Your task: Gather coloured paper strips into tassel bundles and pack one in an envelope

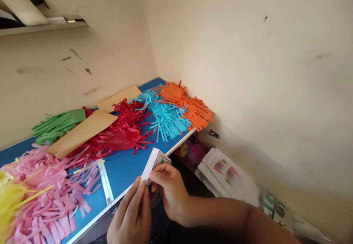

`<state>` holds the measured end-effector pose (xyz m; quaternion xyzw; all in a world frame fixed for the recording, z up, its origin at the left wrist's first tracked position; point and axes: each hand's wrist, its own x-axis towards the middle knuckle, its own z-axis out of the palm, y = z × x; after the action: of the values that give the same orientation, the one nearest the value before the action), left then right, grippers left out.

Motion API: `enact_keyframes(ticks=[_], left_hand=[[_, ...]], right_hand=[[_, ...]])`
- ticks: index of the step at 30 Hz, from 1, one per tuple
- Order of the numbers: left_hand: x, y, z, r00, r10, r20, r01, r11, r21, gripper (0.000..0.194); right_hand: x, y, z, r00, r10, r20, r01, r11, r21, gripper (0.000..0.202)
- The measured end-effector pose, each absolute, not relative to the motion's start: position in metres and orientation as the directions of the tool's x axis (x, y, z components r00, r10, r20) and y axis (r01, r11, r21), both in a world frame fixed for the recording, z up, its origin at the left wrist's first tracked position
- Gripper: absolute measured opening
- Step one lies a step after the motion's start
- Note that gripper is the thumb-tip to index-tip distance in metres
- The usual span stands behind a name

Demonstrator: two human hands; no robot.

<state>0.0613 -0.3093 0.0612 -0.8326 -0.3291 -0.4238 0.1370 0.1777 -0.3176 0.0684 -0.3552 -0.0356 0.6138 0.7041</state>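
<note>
A white folded paper piece (149, 166) with a printed, coloured side is held over the front edge of the blue table (124, 168). My left hand (134, 211) grips its lower end, fingers pressed together on the white strip. On its right side, my right hand (169, 190) pinches the paper between thumb and curled fingers. Beyond the hands lie red fringed tissue paper (121, 137), light blue fringe (168, 117) and orange fringe (190, 104). Pink fringe (46, 185) spreads over the table at the left.
Yellow fringe (11, 196), green fringe (60, 124) and brown envelopes (82, 133) lie on the table. A shelf (60, 26) juts from the left wall. Printed sheets (231, 174) are stacked below right, near a phone (282, 216).
</note>
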Motion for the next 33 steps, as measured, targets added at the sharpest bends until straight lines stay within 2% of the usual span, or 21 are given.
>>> enact_keyframes(ticks=[8,13,18,25,33], left_hand=[[0.058,-0.313,0.062,0.406,0.462,0.788,0.733,-0.680,0.021,0.076],[0.054,-0.315,0.068,0.488,0.527,0.696,0.763,-0.645,-0.047,0.067],[0.055,-0.316,0.072,0.489,0.514,0.705,0.760,-0.647,-0.055,0.062],[0.059,-0.316,0.074,0.456,0.554,0.697,0.787,-0.616,-0.025,0.052],[0.055,-0.316,0.075,0.431,0.616,0.659,0.797,-0.602,0.042,0.041]], right_hand=[[0.175,-0.319,0.070,0.289,0.880,-0.377,-0.802,0.007,-0.598,0.023],[0.172,-0.321,0.072,0.294,0.876,-0.382,-0.790,-0.002,-0.613,0.021],[0.172,-0.323,0.071,0.290,0.887,-0.360,-0.776,-0.002,-0.630,0.025],[0.173,-0.324,0.069,0.277,0.886,-0.372,-0.812,0.009,-0.583,0.035],[0.173,-0.325,0.065,0.269,0.901,-0.340,-0.782,-0.001,-0.623,0.034]])
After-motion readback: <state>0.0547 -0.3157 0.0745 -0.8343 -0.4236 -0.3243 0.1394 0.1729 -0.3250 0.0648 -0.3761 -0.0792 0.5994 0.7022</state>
